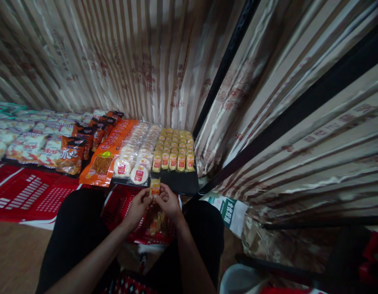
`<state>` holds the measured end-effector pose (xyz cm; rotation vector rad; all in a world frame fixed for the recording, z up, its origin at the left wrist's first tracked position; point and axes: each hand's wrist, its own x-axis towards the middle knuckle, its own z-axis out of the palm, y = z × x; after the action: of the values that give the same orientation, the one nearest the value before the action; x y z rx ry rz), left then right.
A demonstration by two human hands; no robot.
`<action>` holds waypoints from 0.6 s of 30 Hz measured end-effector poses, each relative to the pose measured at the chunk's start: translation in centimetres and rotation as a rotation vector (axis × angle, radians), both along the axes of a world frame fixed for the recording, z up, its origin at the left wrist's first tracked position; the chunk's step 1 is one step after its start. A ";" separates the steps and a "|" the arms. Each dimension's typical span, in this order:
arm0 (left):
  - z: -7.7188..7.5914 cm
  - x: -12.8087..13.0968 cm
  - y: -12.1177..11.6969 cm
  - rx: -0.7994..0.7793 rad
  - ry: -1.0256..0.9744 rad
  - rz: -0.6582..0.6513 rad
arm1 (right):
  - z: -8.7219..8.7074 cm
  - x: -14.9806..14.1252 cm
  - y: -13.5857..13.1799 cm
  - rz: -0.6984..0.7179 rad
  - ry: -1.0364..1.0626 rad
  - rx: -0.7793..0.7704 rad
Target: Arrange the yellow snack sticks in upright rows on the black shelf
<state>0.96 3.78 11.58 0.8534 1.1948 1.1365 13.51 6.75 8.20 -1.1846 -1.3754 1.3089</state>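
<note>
Between my two hands is a small yellow snack packet [155, 188] with a red and white label, held upright over the front edge of a black shelf [179, 179]. My left hand [140, 204] pinches its left side, and my right hand [168, 201] grips the right side. Just beyond stand rows of matching yellow packets [173, 153], labels facing me. Below my hands, a red basket [118, 204] between my knees contains more yellow packets [156, 224], partly hidden by my forearms.
Left of the yellow rows lie round white cracker packs [130, 163], an orange snack bag [99, 169] and many white and orange bags [48, 143]. Striped curtains [130, 61] hang behind. Black poles [225, 69] slant at the right. A white bucket [240, 279] is at lower right.
</note>
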 end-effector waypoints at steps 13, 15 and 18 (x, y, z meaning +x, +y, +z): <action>-0.9 1.9 2.7 0.104 0.345 0.104 | 1.4 0.9 1.7 -0.207 -0.144 0.102; -0.7 2.0 2.9 0.147 0.433 0.092 | 1.9 1.0 2.2 -0.229 -0.159 0.118; -0.5 2.2 3.1 0.230 0.516 0.076 | 2.1 1.2 3.0 -0.245 -0.182 0.130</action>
<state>3.20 6.89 11.12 1.3426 1.5423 1.1660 14.69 9.77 10.35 -1.3600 -1.3714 0.9455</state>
